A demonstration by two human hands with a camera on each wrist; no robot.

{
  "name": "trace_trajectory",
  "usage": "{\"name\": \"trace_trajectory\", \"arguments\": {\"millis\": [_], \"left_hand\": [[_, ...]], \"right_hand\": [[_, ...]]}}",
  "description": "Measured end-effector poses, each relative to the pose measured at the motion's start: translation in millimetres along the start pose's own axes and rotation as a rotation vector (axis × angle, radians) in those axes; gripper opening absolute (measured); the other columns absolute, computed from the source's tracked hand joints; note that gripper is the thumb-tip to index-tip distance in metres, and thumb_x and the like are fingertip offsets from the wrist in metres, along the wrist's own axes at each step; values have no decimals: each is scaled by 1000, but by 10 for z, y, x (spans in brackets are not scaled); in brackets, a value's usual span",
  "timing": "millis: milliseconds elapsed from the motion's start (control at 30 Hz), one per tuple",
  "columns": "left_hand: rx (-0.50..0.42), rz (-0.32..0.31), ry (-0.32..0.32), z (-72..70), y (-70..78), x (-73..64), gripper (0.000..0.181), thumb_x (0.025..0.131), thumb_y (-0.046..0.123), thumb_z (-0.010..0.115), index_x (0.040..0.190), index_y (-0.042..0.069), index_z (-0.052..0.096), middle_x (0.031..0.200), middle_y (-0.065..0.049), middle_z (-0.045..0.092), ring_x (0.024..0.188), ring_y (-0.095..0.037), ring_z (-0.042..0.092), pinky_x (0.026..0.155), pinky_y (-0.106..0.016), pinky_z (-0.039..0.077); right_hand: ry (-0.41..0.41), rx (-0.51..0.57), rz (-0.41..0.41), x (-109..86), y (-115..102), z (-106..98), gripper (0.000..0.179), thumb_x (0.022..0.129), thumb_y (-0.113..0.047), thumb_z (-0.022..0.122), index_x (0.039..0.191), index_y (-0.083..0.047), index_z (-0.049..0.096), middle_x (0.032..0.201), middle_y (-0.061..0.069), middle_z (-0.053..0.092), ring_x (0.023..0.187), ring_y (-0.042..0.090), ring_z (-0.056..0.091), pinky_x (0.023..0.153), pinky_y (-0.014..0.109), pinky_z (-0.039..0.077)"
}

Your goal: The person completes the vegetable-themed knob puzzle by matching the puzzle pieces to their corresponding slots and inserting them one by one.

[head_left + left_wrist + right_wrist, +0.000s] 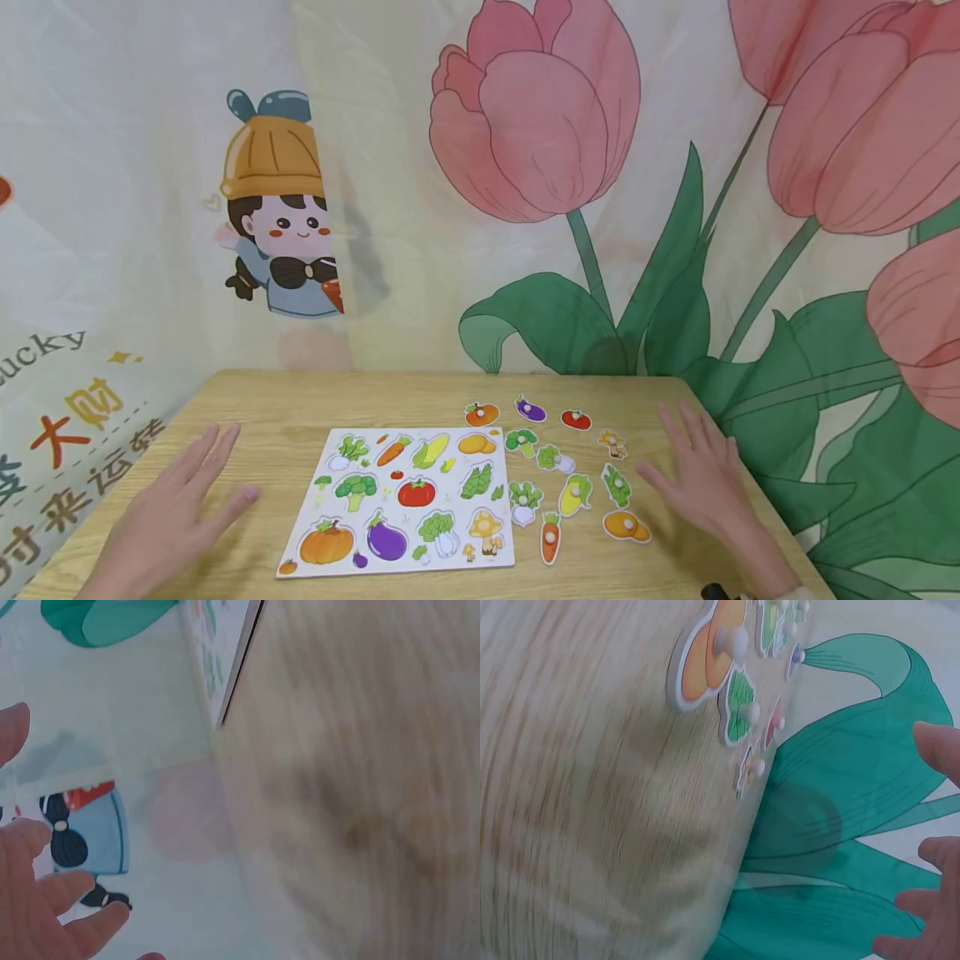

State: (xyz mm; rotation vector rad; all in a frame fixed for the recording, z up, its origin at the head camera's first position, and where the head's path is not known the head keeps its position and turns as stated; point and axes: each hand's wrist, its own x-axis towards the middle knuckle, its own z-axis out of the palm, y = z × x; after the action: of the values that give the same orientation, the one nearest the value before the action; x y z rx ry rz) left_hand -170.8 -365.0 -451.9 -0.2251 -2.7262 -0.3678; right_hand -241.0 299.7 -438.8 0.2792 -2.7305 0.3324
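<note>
A white vegetable puzzle board (375,525) lies on the wooden table, printed with pictures of vegetables. To its right are scattered knobbed puzzle pieces, among them a carrot piece (551,540), a corn piece (573,497), a tomato piece (576,420) and an eggplant piece (531,410). My left hand (176,508) is held left of the board, fingers spread, holding nothing. On the other side, my right hand (701,475) hovers with extended fingers, nearest the mushroom piece (612,444) and the potato piece (626,527). The right wrist view shows the potato piece's round knob (733,643) up close.
The wooden table (405,400) ends at a hanging cloth (390,167) printed with large tulips and a cartoon child. A small black object (714,592) shows at the bottom edge near the right forearm.
</note>
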Motion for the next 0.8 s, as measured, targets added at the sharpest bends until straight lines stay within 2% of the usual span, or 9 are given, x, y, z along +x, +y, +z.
{"name": "trace_trajectory", "arguments": {"millis": [100,233,400,633,800], "left_hand": [[-40,-28,-52,59,84,0,94,104,51,64,173,27,5,177,-18,10,146,-63,31,90,-90,33],[-92,-72,-101,120,177,-8,92,105,54,61,173,28,3,175,-21,14,140,-65,37,93,-91,31],[-186,-100,-139,201,282,-34,92,105,54,61,173,26,6,173,-25,23,144,-62,35,100,-85,33],[-288,-119,-152,304,403,-77,93,103,50,67,173,24,12,167,-32,31,144,-62,35,102,-83,34],[-309,-143,-178,344,447,-86,93,103,49,68,173,18,14,163,-36,34,143,-65,34,101,-85,33]], "right_hand": [[3,36,-5,27,-45,32,90,98,-60,68,167,-13,33,169,28,27,150,60,26,107,89,20],[19,78,-20,46,-109,86,86,98,-53,71,164,-8,38,166,28,32,148,59,31,109,86,26],[14,124,-12,49,-200,150,80,99,-49,72,160,-5,44,162,29,40,145,57,39,110,82,32],[-47,249,17,62,-345,234,78,102,-59,65,159,-9,47,160,23,46,144,50,44,110,77,39],[-41,300,-10,90,-472,328,70,101,-47,72,156,-9,53,154,20,53,139,46,51,108,71,46]]}}
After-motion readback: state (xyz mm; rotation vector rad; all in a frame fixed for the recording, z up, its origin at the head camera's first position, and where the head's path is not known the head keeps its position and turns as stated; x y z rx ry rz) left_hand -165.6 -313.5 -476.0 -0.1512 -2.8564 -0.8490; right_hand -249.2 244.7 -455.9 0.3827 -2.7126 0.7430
